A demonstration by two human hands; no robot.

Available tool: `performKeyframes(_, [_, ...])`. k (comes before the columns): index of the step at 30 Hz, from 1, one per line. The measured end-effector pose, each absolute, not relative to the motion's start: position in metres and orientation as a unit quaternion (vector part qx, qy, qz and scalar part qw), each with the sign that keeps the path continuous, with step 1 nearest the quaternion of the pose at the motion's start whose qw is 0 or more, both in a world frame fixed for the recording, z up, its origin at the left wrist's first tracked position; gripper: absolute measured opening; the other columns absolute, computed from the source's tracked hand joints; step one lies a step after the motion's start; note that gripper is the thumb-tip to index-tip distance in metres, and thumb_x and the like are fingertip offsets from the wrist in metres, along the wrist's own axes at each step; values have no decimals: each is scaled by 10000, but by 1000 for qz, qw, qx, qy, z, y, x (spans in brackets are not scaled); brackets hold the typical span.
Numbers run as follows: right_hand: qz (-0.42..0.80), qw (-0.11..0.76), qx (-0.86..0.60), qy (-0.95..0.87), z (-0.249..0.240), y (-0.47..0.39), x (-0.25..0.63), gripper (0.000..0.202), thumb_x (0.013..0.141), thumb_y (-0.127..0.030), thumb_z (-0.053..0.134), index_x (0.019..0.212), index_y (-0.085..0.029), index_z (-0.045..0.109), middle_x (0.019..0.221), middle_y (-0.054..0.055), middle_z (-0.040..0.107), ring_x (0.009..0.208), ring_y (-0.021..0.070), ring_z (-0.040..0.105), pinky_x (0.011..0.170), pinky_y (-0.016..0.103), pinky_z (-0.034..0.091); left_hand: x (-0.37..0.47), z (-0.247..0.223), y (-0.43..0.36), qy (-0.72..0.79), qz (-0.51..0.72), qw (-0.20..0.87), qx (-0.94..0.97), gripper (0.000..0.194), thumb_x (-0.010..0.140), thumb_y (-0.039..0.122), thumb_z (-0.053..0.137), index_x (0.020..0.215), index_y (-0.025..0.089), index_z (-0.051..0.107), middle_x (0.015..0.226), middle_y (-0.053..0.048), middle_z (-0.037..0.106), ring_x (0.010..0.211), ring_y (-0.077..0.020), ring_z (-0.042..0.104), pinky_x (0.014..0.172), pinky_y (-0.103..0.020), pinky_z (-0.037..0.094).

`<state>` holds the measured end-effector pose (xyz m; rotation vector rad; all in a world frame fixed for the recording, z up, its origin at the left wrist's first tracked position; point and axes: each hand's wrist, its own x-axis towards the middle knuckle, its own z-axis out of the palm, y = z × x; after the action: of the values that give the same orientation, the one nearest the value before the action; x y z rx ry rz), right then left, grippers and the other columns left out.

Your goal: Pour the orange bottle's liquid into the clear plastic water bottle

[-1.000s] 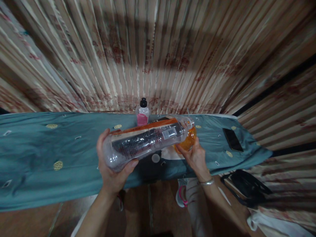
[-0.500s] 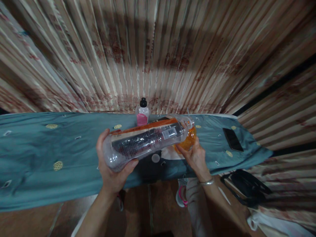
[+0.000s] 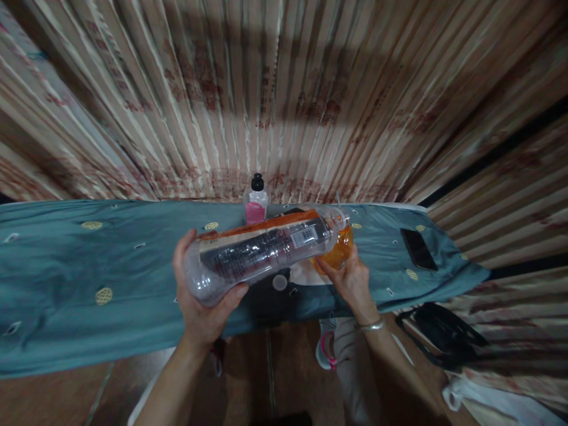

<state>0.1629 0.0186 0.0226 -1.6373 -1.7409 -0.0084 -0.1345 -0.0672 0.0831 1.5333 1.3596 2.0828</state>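
Observation:
A large clear plastic bottle (image 3: 266, 248) with an orange and dark label lies tilted in my left hand (image 3: 206, 307), whose fingers wrap round its base end. Its open mouth points right, over a smaller bottle of orange liquid (image 3: 333, 257). My right hand (image 3: 350, 281) grips that orange bottle from the front and right. The large bottle's neck covers the top of the orange one, so I cannot tell whether they touch. Beneath them lies a white cloth or tissue (image 3: 306, 275). A small round whitish cap (image 3: 280, 283) rests just in front of the large bottle.
A pink-labelled bottle with a black cap (image 3: 256, 204) stands behind the large bottle. On the right of the teal cloth-covered table (image 3: 146, 278) lies a dark phone (image 3: 418, 249). Pleated curtains (image 3: 275, 100) hang close behind. A black bag (image 3: 448, 334) sits below the right end.
Almost nothing differs. The view has shifted very slightly, while both hands keep their hold and the bottles stay in nearly the same pose.

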Motion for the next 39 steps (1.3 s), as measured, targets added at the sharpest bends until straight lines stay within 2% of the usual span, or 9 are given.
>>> performKeyframes(4, [-2, 364, -640, -677, 22, 19, 163, 1085, 873, -977, 465, 1395, -35, 596, 873, 199, 790, 743, 313, 752, 650, 371, 557, -134, 85, -67, 469, 702, 80, 529, 948, 762, 618, 898, 1584, 312, 537, 1381, -99, 696, 1212, -324, 711, 1057, -510, 598])
performKeyframes(9, [5, 374, -640, -671, 23, 19, 162, 1113, 845, -1007, 463, 1384, -45, 610, 876, 185, 786, 753, 314, 750, 658, 378, 569, -134, 83, -68, 483, 696, 94, 523, 961, 765, 599, 904, 1599, 316, 520, 1411, -106, 683, 1246, -343, 695, 1106, -539, 574])
performKeyframes(16, [10, 376, -635, -675, 24, 17, 162, 1088, 865, -980, 482, 1400, -41, 606, 870, 178, 785, 749, 312, 744, 665, 383, 574, -133, 84, -67, 459, 711, 112, 520, 958, 755, 559, 933, 1597, 339, 534, 1407, -80, 700, 1243, -299, 693, 1107, -474, 568])
performKeyframes(20, [16, 375, -631, -679, 24, 17, 163, 1048, 879, -954, 503, 1404, -52, 598, 883, 173, 787, 750, 306, 745, 668, 383, 581, -133, 83, -67, 464, 711, 108, 517, 953, 748, 584, 926, 1590, 359, 541, 1410, -76, 697, 1255, -306, 691, 1112, -477, 573])
performKeyframes(25, [8, 385, -620, -684, 23, 18, 163, 1063, 892, -948, 494, 1420, -31, 588, 914, 193, 788, 763, 307, 746, 687, 395, 595, -135, 81, -68, 470, 706, 112, 517, 987, 733, 584, 935, 1595, 335, 523, 1424, -90, 691, 1281, -319, 691, 1146, -496, 558])
performKeyframes(32, [16, 368, -640, -674, 24, 18, 163, 1145, 848, -1015, 439, 1392, -22, 610, 887, 193, 782, 768, 310, 741, 683, 385, 581, -135, 81, -68, 484, 696, 99, 521, 972, 751, 613, 904, 1598, 340, 513, 1411, -81, 694, 1247, -316, 698, 1106, -487, 582])
performKeyframes(39, [-3, 372, -632, -680, 23, 18, 162, 1134, 872, -999, 427, 1422, -21, 590, 913, 207, 793, 771, 310, 751, 684, 382, 578, -137, 79, -65, 454, 712, 79, 529, 977, 735, 586, 936, 1580, 289, 544, 1396, -80, 693, 1230, -288, 707, 1073, -424, 575])
